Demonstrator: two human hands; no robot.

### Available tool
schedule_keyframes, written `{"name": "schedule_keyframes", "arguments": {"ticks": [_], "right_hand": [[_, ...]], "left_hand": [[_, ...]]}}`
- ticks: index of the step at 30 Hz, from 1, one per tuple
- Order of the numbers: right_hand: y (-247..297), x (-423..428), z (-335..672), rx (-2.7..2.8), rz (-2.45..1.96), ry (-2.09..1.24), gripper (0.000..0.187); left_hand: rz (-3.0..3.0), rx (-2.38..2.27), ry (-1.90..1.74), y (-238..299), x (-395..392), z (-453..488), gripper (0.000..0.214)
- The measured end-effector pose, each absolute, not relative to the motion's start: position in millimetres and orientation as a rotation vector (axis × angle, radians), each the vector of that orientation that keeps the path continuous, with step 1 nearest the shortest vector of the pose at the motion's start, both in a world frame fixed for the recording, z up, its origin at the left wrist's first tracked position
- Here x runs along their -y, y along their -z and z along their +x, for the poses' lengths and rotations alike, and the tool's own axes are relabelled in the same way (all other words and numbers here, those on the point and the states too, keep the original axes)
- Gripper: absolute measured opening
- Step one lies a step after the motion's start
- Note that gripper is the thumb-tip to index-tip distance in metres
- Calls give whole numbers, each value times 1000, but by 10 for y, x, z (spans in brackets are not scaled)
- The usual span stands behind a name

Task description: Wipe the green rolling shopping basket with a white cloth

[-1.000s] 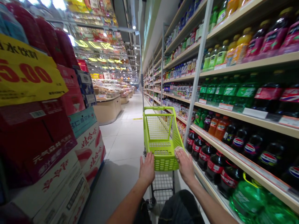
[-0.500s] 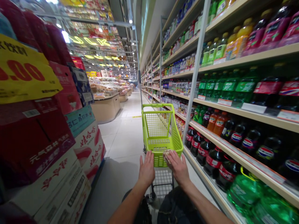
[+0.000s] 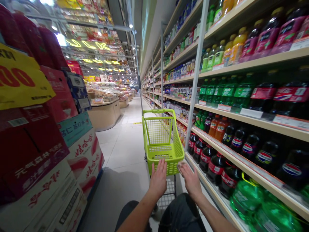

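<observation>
A lime-green shopping cart with an empty mesh basket stands in the aisle right in front of me. My left hand lies flat against the basket's rear wall, fingers stretched upward and open. My right hand is at the cart's rear right corner, its fingers closed on a pale wad, apparently a cloth, pressed against the green plastic. My dark-trousered knees show below both forearms.
Long shelves of soft-drink bottles run close along the right, with a grey upright post beside the cart. Stacked red and white cartons with a yellow price sign crowd the left. A tiled aisle runs ahead toward display counters.
My right hand with the pale wad slid from the cart's right rim toward the middle of the rear edge, then back to the right corner. The left hand stayed on the rear wall.
</observation>
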State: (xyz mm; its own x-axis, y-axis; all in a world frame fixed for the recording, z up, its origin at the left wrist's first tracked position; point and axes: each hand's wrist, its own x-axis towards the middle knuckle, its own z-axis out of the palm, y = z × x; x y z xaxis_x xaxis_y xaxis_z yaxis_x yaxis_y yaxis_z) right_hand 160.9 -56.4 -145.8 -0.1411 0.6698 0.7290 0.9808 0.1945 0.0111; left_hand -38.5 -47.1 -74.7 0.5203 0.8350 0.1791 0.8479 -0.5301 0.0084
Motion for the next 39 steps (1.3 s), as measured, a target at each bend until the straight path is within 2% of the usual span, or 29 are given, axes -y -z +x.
{"name": "schedule_keyframes", "arguments": {"ticks": [3,8,14,18,21,24,28,35,39], "right_hand": [[1528,604,1670,1920,-1527,661,56],[1223,585,1686,1747,-1563,701,47],[1256,566,1701,1878,-1620,558,47],[953,399,1756,1698,-1635,600,42],[808,233,1531,1709,-1687,513,41],[903,163,1067,1894,-1597,440,41],[1038,180,780,2133,-1334,517,46],[981,192,1392,1835,-1649,603,47],[1071,220,891,2017,-1397,603,47]], "left_hand": [[-2678,1439,242,692,461,-350,66],[-2649,1476,269,619,415,-354,66],[-2572,1613,225,585,288,-553,65],[-2553,1715,137,588,221,-723,64],[-2568,1729,121,599,224,-754,66],[-2583,1716,109,601,238,-756,66],[-2552,1724,142,602,231,-818,63],[-2546,1748,159,642,249,-870,64],[-2569,1731,175,610,279,-836,61]]}}
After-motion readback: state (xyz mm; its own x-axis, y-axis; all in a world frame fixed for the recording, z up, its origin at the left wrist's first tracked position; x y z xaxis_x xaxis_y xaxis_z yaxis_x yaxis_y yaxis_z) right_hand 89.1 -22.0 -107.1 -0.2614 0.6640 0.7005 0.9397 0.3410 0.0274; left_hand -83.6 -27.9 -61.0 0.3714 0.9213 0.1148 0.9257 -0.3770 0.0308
